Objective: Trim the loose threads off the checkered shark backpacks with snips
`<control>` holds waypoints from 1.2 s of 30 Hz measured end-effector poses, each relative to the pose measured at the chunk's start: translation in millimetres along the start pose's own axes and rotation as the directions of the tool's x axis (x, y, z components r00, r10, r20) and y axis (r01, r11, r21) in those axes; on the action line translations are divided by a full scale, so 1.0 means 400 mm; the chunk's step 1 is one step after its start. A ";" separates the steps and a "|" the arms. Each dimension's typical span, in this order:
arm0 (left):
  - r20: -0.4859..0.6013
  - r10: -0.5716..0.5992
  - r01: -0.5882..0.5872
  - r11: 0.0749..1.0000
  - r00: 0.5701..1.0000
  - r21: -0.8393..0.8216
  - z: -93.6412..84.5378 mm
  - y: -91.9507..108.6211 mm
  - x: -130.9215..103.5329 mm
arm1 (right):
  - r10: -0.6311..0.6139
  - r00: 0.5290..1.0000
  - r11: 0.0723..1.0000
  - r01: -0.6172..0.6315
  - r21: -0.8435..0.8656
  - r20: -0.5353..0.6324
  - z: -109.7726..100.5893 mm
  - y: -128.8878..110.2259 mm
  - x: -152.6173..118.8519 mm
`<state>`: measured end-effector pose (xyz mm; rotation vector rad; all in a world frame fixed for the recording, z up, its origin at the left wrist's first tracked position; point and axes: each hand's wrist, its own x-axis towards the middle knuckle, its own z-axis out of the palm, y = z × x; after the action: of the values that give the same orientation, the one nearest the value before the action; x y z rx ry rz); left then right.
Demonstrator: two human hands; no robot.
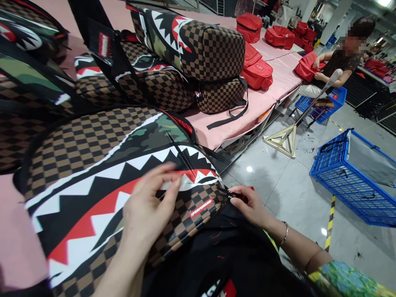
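A large backpack (89, 128) lies in front of me, printed with brown-black checks, camouflage and a red-and-white shark mouth. Over its front panel hovers my left hand (151, 198), a little blurred, its thumb and fingertips drawn together in a pinch. Whatever they hold, if anything, is too small to make out. A black strap or cord (182, 154) lies across the panel just beyond those fingers. At the backpack's right corner, near a red label (201, 208), my right hand (249, 204) pinches the dark edge. Its fingertips partly hide that spot.
More checked backpacks (213, 51) are stacked on the pink table (222, 128), with red bags (255, 68) farther along. A seated person (340, 62) handles a red bag. On the floor to the right stand a blue basket (337, 181) and a wooden-based post (286, 140).
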<state>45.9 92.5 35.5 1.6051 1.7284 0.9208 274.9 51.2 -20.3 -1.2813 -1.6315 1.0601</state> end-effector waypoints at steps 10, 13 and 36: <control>0.006 0.109 -0.107 0.963 0.994 0.248 0.017 -0.037 -0.136 | -0.471 0.858 0.836 0.508 -0.206 0.205 -0.059 0.088 0.085; 0.011 0.128 -0.125 0.947 0.992 0.295 0.029 -0.036 -0.139 | -0.466 0.843 0.819 0.526 -0.230 0.270 -0.054 0.076 0.105; 0.058 0.022 -0.028 0.993 0.998 0.113 0.009 -0.069 -0.138 | -0.553 0.701 0.697 0.685 -0.211 0.451 -0.019 0.063 0.154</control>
<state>37.5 36.9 9.4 1.7128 1.7528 0.7934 279.1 116.1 -36.1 -0.6242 -2.4059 0.5713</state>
